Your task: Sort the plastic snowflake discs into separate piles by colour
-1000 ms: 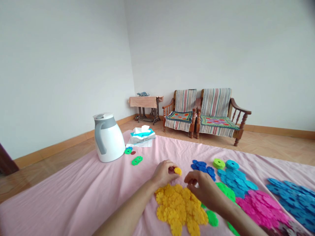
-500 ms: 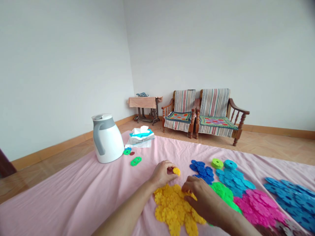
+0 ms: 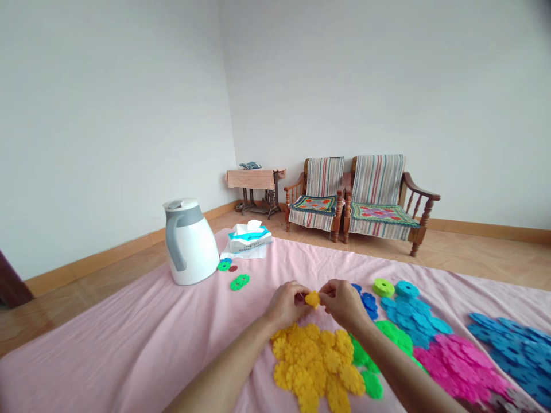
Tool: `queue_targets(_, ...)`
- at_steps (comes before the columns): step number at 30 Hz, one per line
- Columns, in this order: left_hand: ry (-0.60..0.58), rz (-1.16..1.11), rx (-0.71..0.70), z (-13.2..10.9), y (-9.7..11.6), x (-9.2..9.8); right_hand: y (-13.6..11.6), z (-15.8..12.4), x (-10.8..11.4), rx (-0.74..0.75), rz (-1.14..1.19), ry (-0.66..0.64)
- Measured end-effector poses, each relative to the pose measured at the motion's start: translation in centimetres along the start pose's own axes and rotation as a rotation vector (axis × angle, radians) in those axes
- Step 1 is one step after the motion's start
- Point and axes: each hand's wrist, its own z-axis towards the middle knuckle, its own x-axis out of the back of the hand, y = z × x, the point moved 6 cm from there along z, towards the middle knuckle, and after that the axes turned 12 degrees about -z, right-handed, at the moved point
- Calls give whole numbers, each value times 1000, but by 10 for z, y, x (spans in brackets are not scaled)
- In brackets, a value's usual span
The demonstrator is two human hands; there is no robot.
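Note:
Between my two hands, just above the pink cloth, are small yellow snowflake discs [image 3: 312, 299]. My left hand [image 3: 289, 305] pinches them from the left. Fingers of my right hand [image 3: 342, 301] close on their right side; how many discs are there I cannot tell. Below the hands spreads a pile of yellow snowflake discs [image 3: 312, 364]. Right of it lie green discs [image 3: 394, 338], partly hidden by my right forearm. Dark blue discs [image 3: 369, 304] show behind my right hand.
Light blue discs [image 3: 415, 315], pink discs [image 3: 460, 364] and a larger blue pile [image 3: 514, 347] lie to the right on the pink cloth [image 3: 129, 344]. A white-and-grey jug [image 3: 193, 246] and a tissue box [image 3: 249, 238] stand at the left back. Loose green discs [image 3: 240, 281] lie near the jug.
My right hand has risen from the yellow pile and moved up and left to meet my left hand at the held yellow discs. My left hand stays nearly in place.

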Motion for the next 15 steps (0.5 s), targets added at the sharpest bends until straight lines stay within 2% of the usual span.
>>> queue_targets(4,3,21,3,0,2,1,-2,6,-8,-23,14,-2)
queue_targets(8,10,26,9,-1,5,1,-2,5,-6,-12,16,8)
queue_targets(11,-2,17,4,-1,6,0,-3,-4,2,24,7,9)
queue_targets(15,-16,10,8,-1,5,0,-8,-27,12,144,-17,-32)
